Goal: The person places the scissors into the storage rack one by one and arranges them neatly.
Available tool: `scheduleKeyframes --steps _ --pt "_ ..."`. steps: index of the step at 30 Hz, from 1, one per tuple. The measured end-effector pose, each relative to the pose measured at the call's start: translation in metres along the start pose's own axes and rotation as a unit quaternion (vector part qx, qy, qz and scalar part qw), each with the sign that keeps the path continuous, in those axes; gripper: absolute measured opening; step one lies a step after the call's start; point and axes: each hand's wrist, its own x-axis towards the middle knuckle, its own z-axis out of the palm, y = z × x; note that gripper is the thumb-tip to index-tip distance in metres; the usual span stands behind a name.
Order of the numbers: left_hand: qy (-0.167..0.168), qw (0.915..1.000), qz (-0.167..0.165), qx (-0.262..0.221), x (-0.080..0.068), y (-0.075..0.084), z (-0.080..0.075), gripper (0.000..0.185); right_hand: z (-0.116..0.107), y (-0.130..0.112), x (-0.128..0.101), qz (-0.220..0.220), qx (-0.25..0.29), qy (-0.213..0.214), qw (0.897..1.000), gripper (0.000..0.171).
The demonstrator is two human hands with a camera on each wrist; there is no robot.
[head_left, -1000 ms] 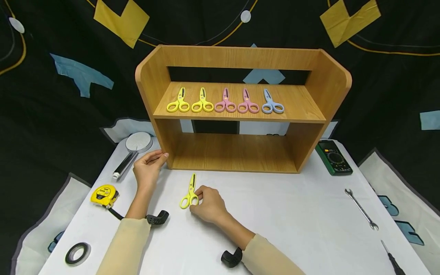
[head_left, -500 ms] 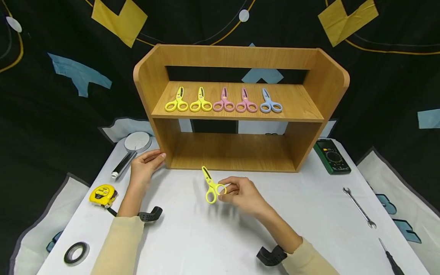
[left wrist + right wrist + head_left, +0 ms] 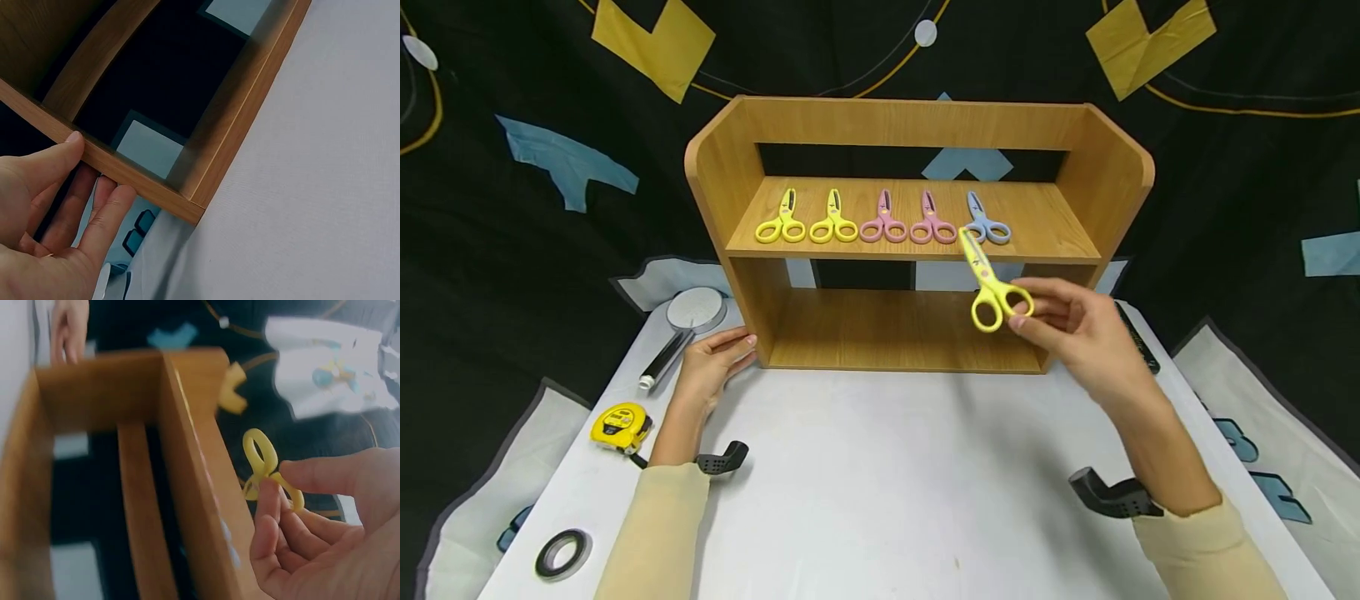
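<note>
Right hand (image 3: 1078, 333) pinches yellow scissors (image 3: 988, 287) by a handle ring, held in the air before the wooden shelf (image 3: 917, 125), blades tilted up toward the blue pair (image 3: 987, 225) | upper shelf holds five scissors in a row: two yellow, two pink, one blue | lower compartment bare | left hand (image 3: 711, 367), fingers relaxed, touches the shelf's left front edge on the tabletop (image 3: 887, 483)

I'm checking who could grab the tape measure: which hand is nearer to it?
Left. The left hand rests against the shelf's lower left corner, just up-right of the tape measure; the right hand holds yellow scissors far across.
</note>
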Motion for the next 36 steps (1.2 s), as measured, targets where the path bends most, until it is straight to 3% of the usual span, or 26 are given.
scheduleKeyframes --steps 7,16,21,28,32,36 --pt "0.015 0.9999 -0.004 0.008 -0.001 0.0 -0.004 0.039 -0.04 -0.007 0.042 0.028 -0.076 0.076 0.994 0.051" --pt "0.015 0.9996 -0.001 -0.025 -0.003 -0.006 -0.002 0.022 -0.054 0.002 0.091 0.078 -0.1 0.077 0.989 0.053" --pt "0.022 0.9995 -0.007 -0.02 -0.005 -0.005 -0.002 0.029 -0.053 0.004 0.098 0.099 -0.136 0.056 0.984 0.055" --pt "0.027 0.9993 -0.003 -0.024 -0.006 -0.005 -0.003 0.025 -0.049 0.006 0.099 0.087 -0.232 0.034 0.968 0.055" --pt "0.029 0.9994 -0.002 -0.019 -0.006 -0.005 -0.002 0.025 -0.047 0.007 0.097 0.078 -0.253 0.042 0.963 0.056" --pt "0.031 0.9995 0.001 0.007 -0.005 -0.001 0.0 0.038 -0.045 0.009 0.089 0.05 -0.242 0.074 0.966 0.056"
